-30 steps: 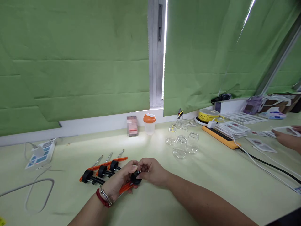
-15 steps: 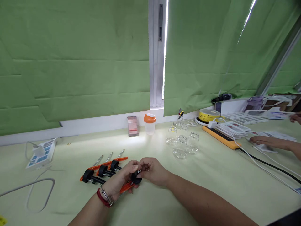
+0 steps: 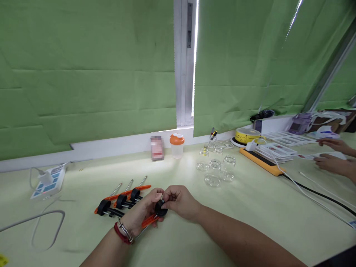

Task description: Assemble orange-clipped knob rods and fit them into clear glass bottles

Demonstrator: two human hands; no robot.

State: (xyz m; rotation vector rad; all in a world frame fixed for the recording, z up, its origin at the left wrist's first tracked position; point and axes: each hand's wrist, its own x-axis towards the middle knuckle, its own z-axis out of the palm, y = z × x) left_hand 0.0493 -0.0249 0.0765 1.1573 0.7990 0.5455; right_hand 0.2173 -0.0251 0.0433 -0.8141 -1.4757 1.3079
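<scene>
Holding side: The left hand (image 3: 140,215) has its fingers wrapped around a black plastic disc (image 3: 160,210) on a long orange plastic strip (image 3: 149,221), seemingly to steady the piece.
Working side: The right hand (image 3: 180,202) has bent fingers drawn close together at the disc's upper edge, touching it; whether they grip a small part, I cannot tell. Meeting the left hand here probably lets one hand brace while the other does fine work.
Held piece: Tilted just above the bench (image 3: 194,244), likely so its upper face can be seen and reached.
Beside the left hand: Three similar black-and-orange pieces with thin metal rods (image 3: 116,190) lie side by side, perhaps spaced to keep them separate.
Behind: A clear shaker cup with an orange lid (image 3: 177,146) stands by the wall.
To the right: Clear glass jars (image 3: 215,170) stand grouped, well apart from the hands.
Far right: Another person's hands (image 3: 330,163) reach over printed sheets.
</scene>
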